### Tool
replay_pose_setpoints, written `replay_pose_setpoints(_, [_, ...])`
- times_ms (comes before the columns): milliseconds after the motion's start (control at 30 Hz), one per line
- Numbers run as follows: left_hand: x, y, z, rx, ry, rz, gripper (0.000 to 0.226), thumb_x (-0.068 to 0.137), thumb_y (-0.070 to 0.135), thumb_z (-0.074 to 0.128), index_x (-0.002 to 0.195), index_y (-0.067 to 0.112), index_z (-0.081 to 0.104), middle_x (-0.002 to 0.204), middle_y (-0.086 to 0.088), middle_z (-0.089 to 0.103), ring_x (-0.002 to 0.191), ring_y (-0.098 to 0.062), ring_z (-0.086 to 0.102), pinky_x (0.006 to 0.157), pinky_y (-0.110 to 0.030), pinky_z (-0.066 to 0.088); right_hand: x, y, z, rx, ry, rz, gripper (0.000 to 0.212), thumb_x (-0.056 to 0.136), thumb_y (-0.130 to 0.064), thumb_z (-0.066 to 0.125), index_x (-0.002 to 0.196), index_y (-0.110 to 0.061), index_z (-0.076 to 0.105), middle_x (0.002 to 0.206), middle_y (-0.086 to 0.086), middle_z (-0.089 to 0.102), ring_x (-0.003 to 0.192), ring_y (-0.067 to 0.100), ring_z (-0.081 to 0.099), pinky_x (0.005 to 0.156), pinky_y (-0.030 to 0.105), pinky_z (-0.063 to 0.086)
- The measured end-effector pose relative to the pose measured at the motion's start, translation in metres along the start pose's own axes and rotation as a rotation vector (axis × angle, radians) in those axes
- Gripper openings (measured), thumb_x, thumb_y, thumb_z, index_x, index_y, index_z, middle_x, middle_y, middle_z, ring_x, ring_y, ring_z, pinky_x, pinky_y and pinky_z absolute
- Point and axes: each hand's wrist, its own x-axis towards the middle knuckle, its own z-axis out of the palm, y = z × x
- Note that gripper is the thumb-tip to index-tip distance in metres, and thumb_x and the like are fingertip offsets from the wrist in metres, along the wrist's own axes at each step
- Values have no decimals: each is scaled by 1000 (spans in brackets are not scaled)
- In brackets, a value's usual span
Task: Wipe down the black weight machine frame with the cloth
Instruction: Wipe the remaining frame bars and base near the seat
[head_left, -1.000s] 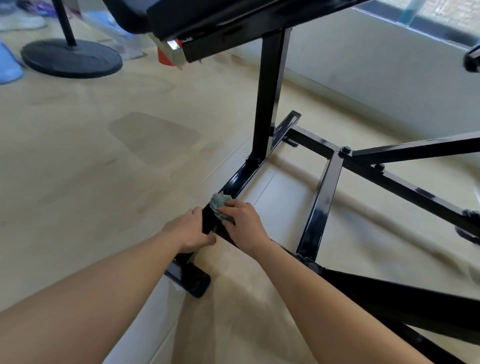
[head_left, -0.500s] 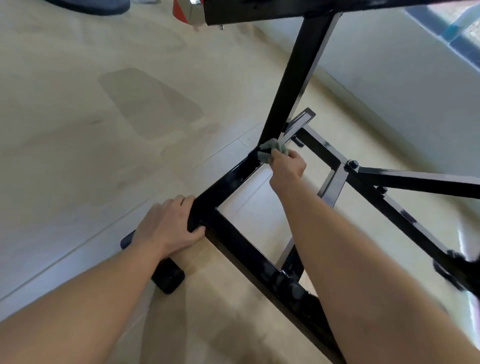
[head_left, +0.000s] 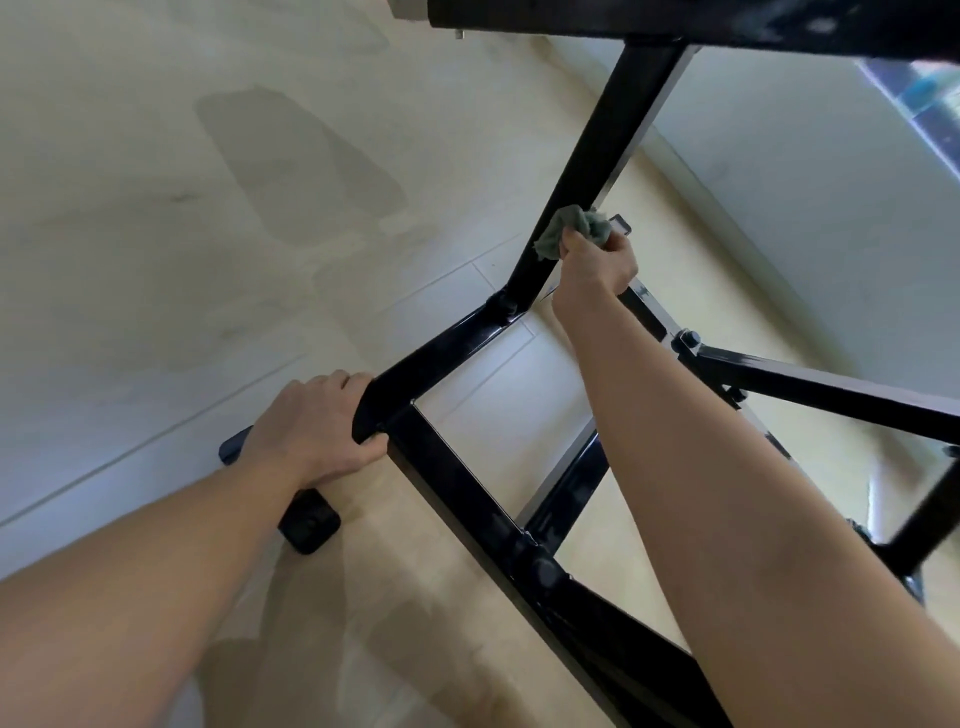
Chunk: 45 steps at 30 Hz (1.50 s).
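Gripping cloth (head_left: 571, 231) on blk frame (head_left: 613, 130); pale floor (head_left: 156, 234), white wall (head_left: 779, 197).

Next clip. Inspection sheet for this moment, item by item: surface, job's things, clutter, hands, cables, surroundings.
Surface: pale floor, with a darker patch.
Job's things: black frame stands on the floor; grey-green cloth pressed against its upright, low down.
Clutter: nothing seen.
Grippers: left hand grips the base bar; right hand holds the bunched cloth.
Cables: nothing seen.
Surroundings: white wall behind the frame.
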Motion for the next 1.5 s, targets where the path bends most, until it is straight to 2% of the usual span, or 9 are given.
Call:
replay_pose_setpoints(133, [-1, 0, 0, -15, -21, -11, 77, 75, 72, 30, 137, 28, 46, 114, 4, 61, 96, -20, 59, 85, -38, 47, 8, 25, -2, -183, -22, 111, 24, 79, -1, 79, 96, -14, 66, 95, 8, 73, 82, 19, 74, 66, 26, 62])
replay_pose_setpoints(267, [0, -1, 1, -12, -24, -12, 77, 75, 72, 30, 137, 29, 46, 114, 5, 61, 97, -20, 59, 86, -38, 46, 15, 31, -7, -138, -64, 254, 13, 88, 3, 68, 90, -9, 63, 93, 9, 70, 87, 24, 74, 76, 31, 63])
replay_pose_setpoints(400, [-1, -1, 1, 16, -13, -12, 74, 77, 71, 32, 135, 28, 48, 110, 5, 62, 93, -18, 59, 84, -37, 48, 11, 13, -3, -171, -27, 93, 21, 82, -3, 79, 97, -11, 68, 95, 7, 71, 86, 19, 73, 75, 26, 61])
replay_pose_setpoints(567, [-1, 0, 0, 49, -3, -11, 70, 77, 71, 32, 130, 28, 50, 104, 6, 61, 87, -17, 57, 81, -36, 47, 9, -17, 9, -153, 47, -185, 21, 76, -16, 86, 81, -22, 66, 87, 1, 72, 82, 15, 71, 71, 27, 62])
replay_pose_setpoints(900, [-1, 2, 0, 22, -7, -26, 67, 78, 70, 35, 130, 30, 49, 105, 7, 60, 92, -17, 57, 84, -36, 46, 19, 45, 1, -281, 39, 72, 21, 79, -10, 82, 82, -14, 62, 88, 4, 71, 77, 16, 71, 63, 24, 58])
replay_pose_setpoints(1067, [-1, -1, 1, 23, -14, -29, 65, 79, 69, 37, 130, 29, 49, 104, 7, 61, 90, -18, 57, 85, -37, 47, 3, 41, 13, -467, 97, -540, 22, 77, -16, 81, 70, -19, 61, 78, -4, 59, 72, 13, 52, 64, 18, 41])
replay_pose_setpoints(1200, [-1, -1, 2, 35, -11, -28, 64, 79, 69, 36, 125, 28, 51, 99, 6, 60, 86, -17, 56, 82, -37, 48, 10, 23, 17, -497, 23, -744, 10, 76, -15, 81, 84, -9, 79, 88, 0, 71, 76, 9, 56, 70, 2, 39])
replay_pose_setpoints(1333, [-1, 0, 1, 20, -10, -34, 65, 79, 69, 36, 128, 29, 50, 102, 7, 61, 88, -17, 56, 84, -37, 47, 10, 38, 13, -552, -33, -734, 11, 81, -15, 79, 91, -14, 81, 95, -4, 75, 82, 11, 63, 80, 17, 50])
replay_pose_setpoints(1500, [-2, 1, -1, 1, -20, -37, 68, 78, 71, 35, 130, 30, 50, 104, 7, 62, 91, -17, 58, 87, -38, 47, 7, 69, 8, -574, -20, -473, 3, 81, -21, 78, 79, -19, 77, 81, -1, 71, 75, 18, 65, 75, 34, 57])
